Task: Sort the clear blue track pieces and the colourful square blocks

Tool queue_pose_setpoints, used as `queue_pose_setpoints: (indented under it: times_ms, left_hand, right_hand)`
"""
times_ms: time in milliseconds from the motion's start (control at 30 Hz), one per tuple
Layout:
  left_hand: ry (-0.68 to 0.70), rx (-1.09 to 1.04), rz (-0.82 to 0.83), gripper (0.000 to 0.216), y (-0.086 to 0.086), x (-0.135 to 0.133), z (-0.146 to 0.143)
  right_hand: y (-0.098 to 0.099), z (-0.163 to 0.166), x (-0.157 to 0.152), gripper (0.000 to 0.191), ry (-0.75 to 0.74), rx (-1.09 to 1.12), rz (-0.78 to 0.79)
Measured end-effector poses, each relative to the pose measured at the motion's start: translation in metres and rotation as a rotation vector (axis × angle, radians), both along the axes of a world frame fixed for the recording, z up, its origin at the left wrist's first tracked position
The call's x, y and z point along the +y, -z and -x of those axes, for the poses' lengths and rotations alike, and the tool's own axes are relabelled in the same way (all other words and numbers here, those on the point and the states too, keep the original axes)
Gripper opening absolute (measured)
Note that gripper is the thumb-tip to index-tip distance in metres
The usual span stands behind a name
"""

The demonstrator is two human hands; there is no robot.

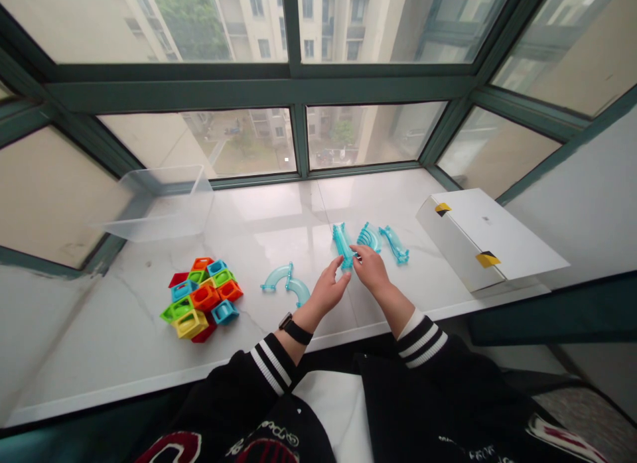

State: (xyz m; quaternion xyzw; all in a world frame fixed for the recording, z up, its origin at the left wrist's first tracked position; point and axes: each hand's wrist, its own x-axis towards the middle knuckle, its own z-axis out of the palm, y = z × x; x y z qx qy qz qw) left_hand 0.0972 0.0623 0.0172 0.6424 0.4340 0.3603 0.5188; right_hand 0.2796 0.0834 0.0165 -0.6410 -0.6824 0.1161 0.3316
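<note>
A group of translucent blue straight track pieces (342, 243), seemingly stacked, lies on the white sill between my hands. My left hand (329, 289) is at its near end, thumb and fingers apart. From the right, my right hand (371, 269) reaches to its side with bent fingers, the fingertips at or touching the edge. Just beyond my right hand lie several nested curved track pieces (368, 236), and farther right another blue track piece (395, 244). Two joined curved track pieces (288, 282) form an S-like shape left of my left hand.
A pile of colourful hollow plastic blocks (202, 297) sits on the left of the sill (269, 217). Behind it stands a clear plastic bin (164, 214). A white box (490, 234) with yellow-black tape is at the right. Green-framed windows (259, 95) close off the back.
</note>
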Motion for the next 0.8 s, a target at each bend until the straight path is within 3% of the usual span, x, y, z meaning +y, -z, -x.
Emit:
queue_pose_setpoints:
  times_ms: [800]
  left_hand:
    - [0.017, -0.005, 0.029, 0.060, 0.0010, -0.0022, 0.0005]
  right_hand:
    - [0.0015, -0.0008, -0.0022, 0.041, 0.017, 0.017, 0.006]
